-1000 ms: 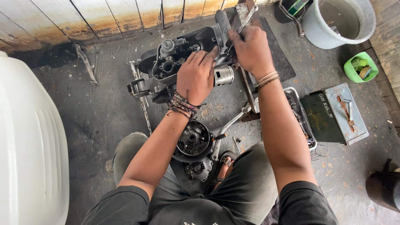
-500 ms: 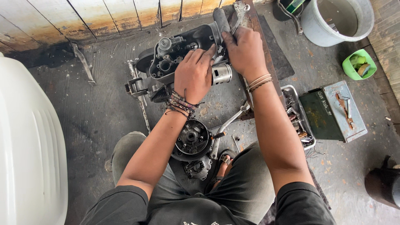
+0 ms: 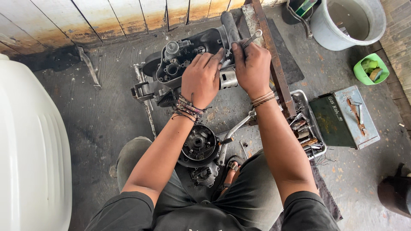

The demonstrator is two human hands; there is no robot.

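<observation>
Grey, stained concrete floor [image 3: 85, 128] runs up to a wall of weathered wooden planks [image 3: 107, 17], and everything lies around a dark engine block [image 3: 180, 60] that sits on the floor close to that wall. Left of the engine block, a large white curved panel [image 3: 30, 141] fills the edge of the view. Far to the right of it and nearer the wall stands a grey bucket [image 3: 346, 25]. Right of the engine block and nearer the person lies a green metal toolbox [image 3: 342, 117], and between that box and the engine sits a metal tray of tools [image 3: 306, 132]. A rusty metal bar [image 3: 274, 64] runs slantwise just right of the engine block. Below the engine block, by the person's knees, lies a round dark flywheel part [image 3: 198, 145]. A small green bowl [image 3: 370, 68] sits well to the right, beyond the bar.

The left hand [image 3: 201, 81] lies palm down on the right end of the engine block, fingers spread and flat against the casing; whether it grips anything underneath cannot be told. The right hand [image 3: 252, 64] is closed in a fist around the shaft of a wrench [image 3: 250, 39], whose head pokes out above the knuckles, just at the engine block's right edge. A silver cylinder [image 3: 229, 79] shows between the two hands, touching the engine.
</observation>
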